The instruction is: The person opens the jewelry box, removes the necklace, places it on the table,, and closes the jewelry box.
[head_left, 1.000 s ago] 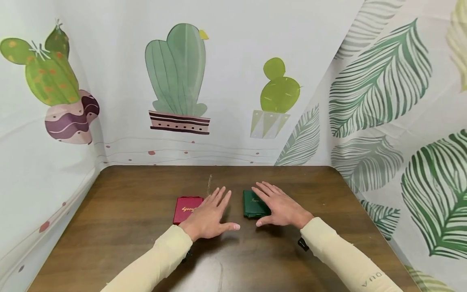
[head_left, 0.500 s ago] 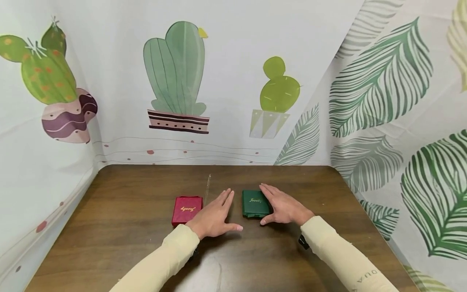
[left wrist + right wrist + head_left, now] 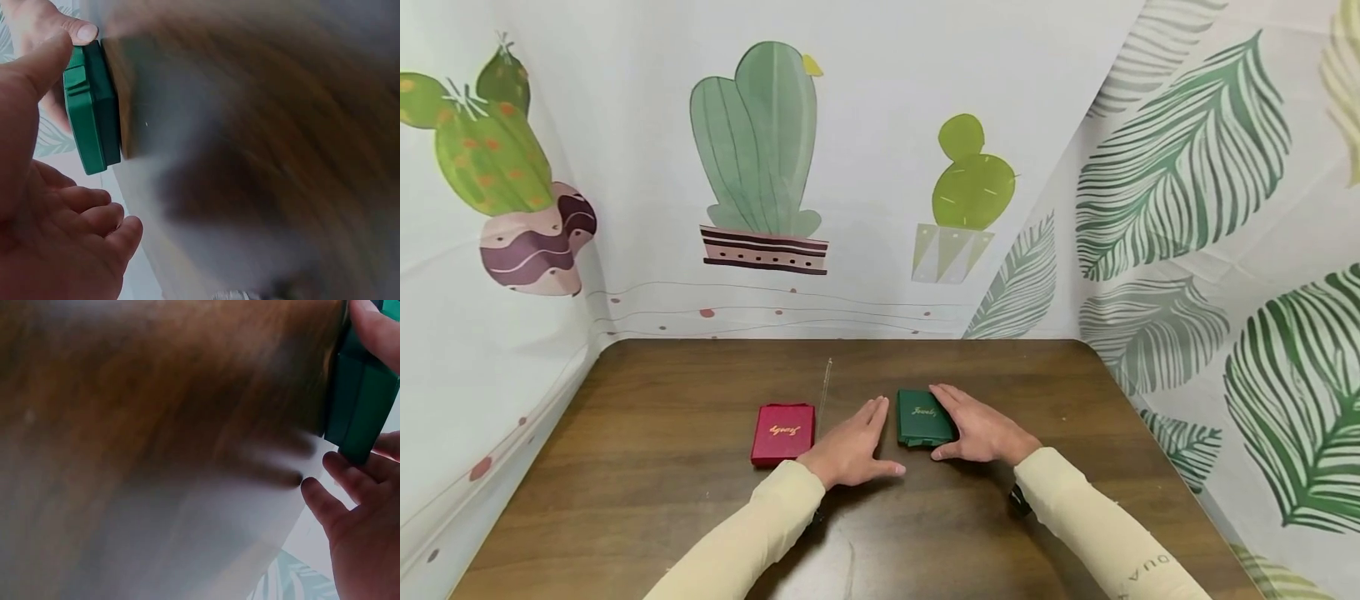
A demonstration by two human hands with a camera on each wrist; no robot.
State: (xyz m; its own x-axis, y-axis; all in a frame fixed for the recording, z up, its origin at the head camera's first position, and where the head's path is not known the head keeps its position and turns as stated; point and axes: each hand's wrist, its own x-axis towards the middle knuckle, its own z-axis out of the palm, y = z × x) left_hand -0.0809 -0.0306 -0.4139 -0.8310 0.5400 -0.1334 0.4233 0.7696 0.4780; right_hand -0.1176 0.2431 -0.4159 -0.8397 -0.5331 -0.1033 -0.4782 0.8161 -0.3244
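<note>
A small green jewelry box (image 3: 922, 417) with gold lettering lies on the brown wooden table (image 3: 662, 500). Right at its right side is my right hand (image 3: 988, 429), fingers extended along that side and thumb by the near corner. My left hand (image 3: 853, 446) is held left of the green box with straight fingers and the thumb spread, a gap between them. In the left wrist view, the green box (image 3: 90, 109) shows its clasp-like tab beyond my left palm (image 3: 69, 231). The right wrist view has the box (image 3: 359, 394) between my right thumb and fingers (image 3: 350, 481).
Left of my left hand lies a red jewelry box (image 3: 781, 433) with gold lettering. A thin gold chain (image 3: 825, 387) stretches along the table behind the left hand. Cloth printed with cacti and leaves (image 3: 880, 167) hangs round the table's back and sides.
My left hand has moved right and slightly nearer, off the red box, with its fingers drawn closer together. My right hand has shifted slightly to the right side of the green box, uncovering its lettering.
</note>
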